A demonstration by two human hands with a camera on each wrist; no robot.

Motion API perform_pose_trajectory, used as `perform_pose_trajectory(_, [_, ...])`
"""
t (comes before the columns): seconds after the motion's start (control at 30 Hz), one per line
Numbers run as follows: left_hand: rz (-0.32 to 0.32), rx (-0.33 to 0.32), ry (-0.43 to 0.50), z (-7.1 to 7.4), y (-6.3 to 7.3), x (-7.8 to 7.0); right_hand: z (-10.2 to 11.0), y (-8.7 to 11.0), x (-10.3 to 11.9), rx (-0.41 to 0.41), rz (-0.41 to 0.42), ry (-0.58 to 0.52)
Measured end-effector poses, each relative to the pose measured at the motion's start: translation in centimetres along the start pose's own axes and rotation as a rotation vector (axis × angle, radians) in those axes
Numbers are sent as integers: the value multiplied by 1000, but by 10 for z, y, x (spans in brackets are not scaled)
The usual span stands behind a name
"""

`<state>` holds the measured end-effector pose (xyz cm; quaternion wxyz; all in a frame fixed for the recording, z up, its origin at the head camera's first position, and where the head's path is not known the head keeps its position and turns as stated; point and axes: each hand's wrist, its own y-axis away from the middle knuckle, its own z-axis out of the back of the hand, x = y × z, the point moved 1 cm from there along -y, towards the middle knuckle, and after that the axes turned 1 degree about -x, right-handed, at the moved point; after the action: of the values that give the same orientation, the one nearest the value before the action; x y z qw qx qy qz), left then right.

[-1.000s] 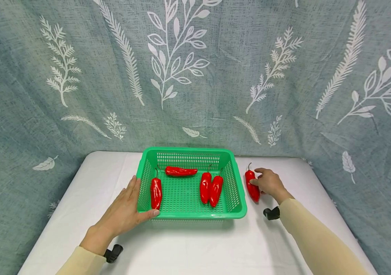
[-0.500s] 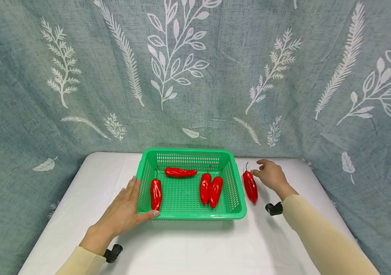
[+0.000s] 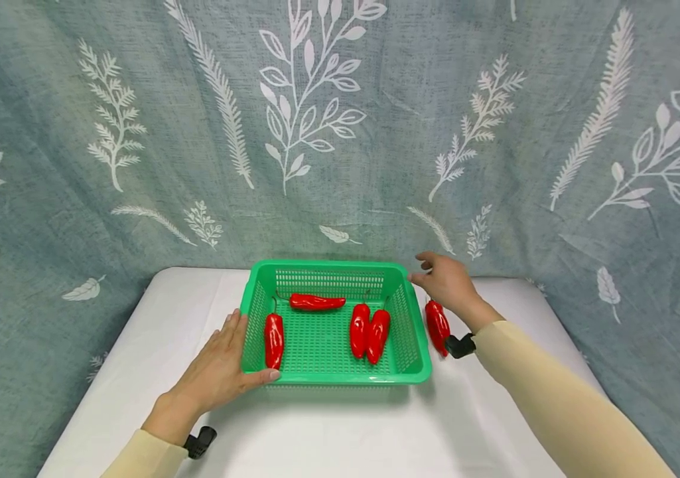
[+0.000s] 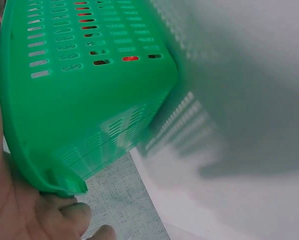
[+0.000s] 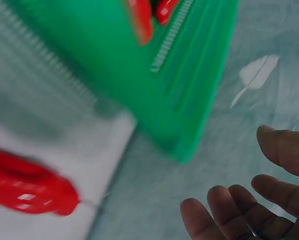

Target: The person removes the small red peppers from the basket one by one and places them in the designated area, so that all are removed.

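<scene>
A green plastic basket (image 3: 340,379) stands on the white table with several red chili peppers inside. One pepper (image 3: 274,342) lies at the left and another (image 3: 317,303) crosswise at the back. Two more, a pepper (image 3: 359,332) and its neighbour (image 3: 378,337), lie side by side at the right. My left hand (image 3: 211,368) rests along the basket's left side, fingers extended and thumb on the front rim. Outside, a red chili pepper (image 3: 437,325) lies right of the basket, partly under my right wrist. My right hand (image 3: 450,285), fingers spread and holding nothing, hovers by the back right corner.
A blue-green curtain (image 3: 340,219) with white leaf prints hangs right behind the table and along both sides. White cloth covers the tabletop (image 3: 328,431). Black wrist cameras, such as the right camera (image 3: 460,345), sit under each sleeve.
My right hand has let go of the pepper outside the basket and moved up and left to the basket's back right corner. My left hand stays on the basket.
</scene>
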<state>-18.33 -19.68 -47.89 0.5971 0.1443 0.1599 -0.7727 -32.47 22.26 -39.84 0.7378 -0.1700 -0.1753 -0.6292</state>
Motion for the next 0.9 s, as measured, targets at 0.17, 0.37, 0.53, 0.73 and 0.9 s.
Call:
perform_pose_trajectory(0.17, [9,11,7,-1,0,0,-4,-8,36,4,64,-6])
perform_pose_trajectory(0.37, [15,12,18,0,0,-1,-19,-17,77,39,141,13])
perform_pose_trajectory(0.53, [22,18,24,1,0,-1,-41,-28,101,75,199,37])
perform_pose_trajectory(0.73, [28,11,29,1,0,0,-69,-41,121,124,237,42])
perform_pose_trajectory(0.9, [39,23,42,0,0,1,-92,-49,128,159,283,92])
